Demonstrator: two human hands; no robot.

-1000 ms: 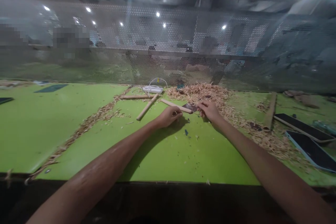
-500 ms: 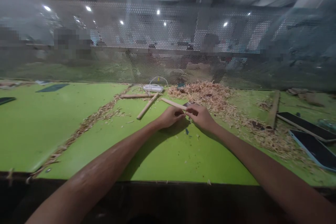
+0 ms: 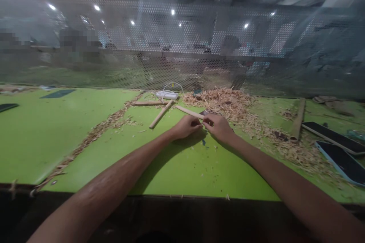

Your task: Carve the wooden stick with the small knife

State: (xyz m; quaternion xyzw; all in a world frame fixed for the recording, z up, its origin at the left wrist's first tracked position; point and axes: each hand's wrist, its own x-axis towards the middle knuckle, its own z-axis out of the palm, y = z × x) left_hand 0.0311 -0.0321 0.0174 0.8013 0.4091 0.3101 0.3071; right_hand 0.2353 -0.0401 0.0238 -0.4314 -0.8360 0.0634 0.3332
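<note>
My left hand (image 3: 186, 126) is closed low over the green tabletop, its fingertips pinched close to those of my right hand. What it pinches, if anything, is hidden. A pale wooden stick (image 3: 188, 112) slants behind the left hand, and its near end meets the closed fingers of my right hand (image 3: 219, 127). Beside the right fingers shows a small dark flat piece (image 3: 203, 113); whether it is held or lying there I cannot tell. Left of the hands another wooden stick (image 3: 161, 115) lies on the table, its far end by a longer wood strip (image 3: 149, 103).
A heap of wood shavings (image 3: 225, 98) spreads behind and right of the hands. A white power strip (image 3: 167, 95) with a cable lies at the back, before a perforated screen (image 3: 182, 64). Two phones, one black (image 3: 333, 136) and one blue-edged (image 3: 342, 163), lie right, near a brown tube (image 3: 298, 119).
Both hands keep almost the same pose at the stick. The whole view has shifted very slightly.
</note>
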